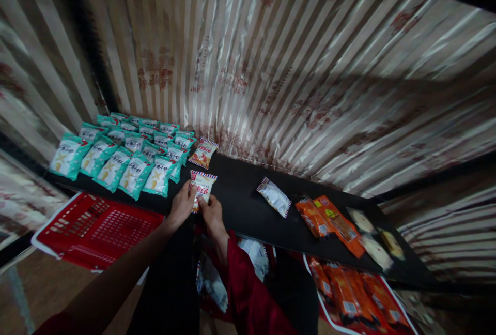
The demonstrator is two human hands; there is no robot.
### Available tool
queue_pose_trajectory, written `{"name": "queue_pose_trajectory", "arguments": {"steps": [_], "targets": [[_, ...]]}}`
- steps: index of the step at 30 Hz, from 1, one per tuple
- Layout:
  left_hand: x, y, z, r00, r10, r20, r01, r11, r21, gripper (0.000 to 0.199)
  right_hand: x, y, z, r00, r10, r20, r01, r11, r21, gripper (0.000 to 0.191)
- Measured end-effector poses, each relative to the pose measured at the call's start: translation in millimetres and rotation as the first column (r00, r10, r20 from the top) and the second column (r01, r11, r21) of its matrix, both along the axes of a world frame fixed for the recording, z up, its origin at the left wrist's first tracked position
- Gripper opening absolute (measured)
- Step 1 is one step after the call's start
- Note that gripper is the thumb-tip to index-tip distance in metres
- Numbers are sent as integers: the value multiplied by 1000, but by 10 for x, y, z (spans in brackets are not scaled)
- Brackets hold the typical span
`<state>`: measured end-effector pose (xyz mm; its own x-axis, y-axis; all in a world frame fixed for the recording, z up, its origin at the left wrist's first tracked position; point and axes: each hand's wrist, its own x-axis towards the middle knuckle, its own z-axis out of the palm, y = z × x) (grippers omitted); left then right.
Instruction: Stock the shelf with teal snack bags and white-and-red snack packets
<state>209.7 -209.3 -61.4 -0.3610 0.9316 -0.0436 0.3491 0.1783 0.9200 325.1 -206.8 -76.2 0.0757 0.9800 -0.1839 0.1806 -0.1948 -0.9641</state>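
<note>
A white and red snack bag [201, 182] with a striped top edge is held upright over the front of the black shelf [236, 193]. My left hand [183, 204] grips its left side, and my right hand [211, 213] pinches its lower right, thumb on the front. Just behind it, a similar snack bag [203, 153] leans on the shelf with its printed front showing. To the left stand rows of teal and white snack bags [134, 174]. Another striped-edge bag [274, 197] lies on the shelf to the right, its pale side up.
Orange packets [337, 221] and pale packets [375, 249] lie at the shelf's right end. Below are a red basket [104, 231] at left, more bags [253, 257] in the middle, and orange packets [351, 291] in a basket at right. A striped curtain [248, 66] hangs behind.
</note>
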Motion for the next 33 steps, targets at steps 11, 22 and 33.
{"name": "queue_pose_trajectory", "arguments": {"steps": [11, 22, 33], "targets": [[110, -59, -332, 941, -5, -337, 123, 936, 329, 48, -94, 327, 69, 962, -61, 267, 56, 998, 28, 27], [109, -7, -494, 889, -66, -454, 225, 925, 306, 51, -186, 575, 52, 946, -55, 320, 44, 998, 43, 28], [85, 232, -509, 852, -31, -523, 218, 929, 300, 53, -251, 788, 70, 946, -41, 321, 27, 998, 48, 30]]}}
